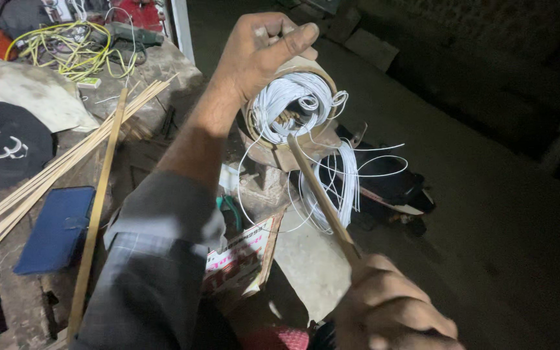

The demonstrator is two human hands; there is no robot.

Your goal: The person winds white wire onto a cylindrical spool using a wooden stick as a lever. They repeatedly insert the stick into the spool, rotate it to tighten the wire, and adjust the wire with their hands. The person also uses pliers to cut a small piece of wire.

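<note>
My left hand [264, 48] grips the rim of a round tan container [306, 139] held up at the top centre. White wire coils [296, 104] fill its opening, and more white wire loops [341, 181] hang down below it. My right hand [393, 308], at the bottom right, is closed on a thin wooden stick [319, 194]. The stick's far tip touches the container's front edge beside the coils.
A bundle of thin wooden sticks [66, 162] and a long flat slat [98, 194] lie across the cluttered surface at left, near a blue case [56, 230], a black cap [8, 152] and yellow cables [66, 45]. A printed card [241, 256] lies below my left arm.
</note>
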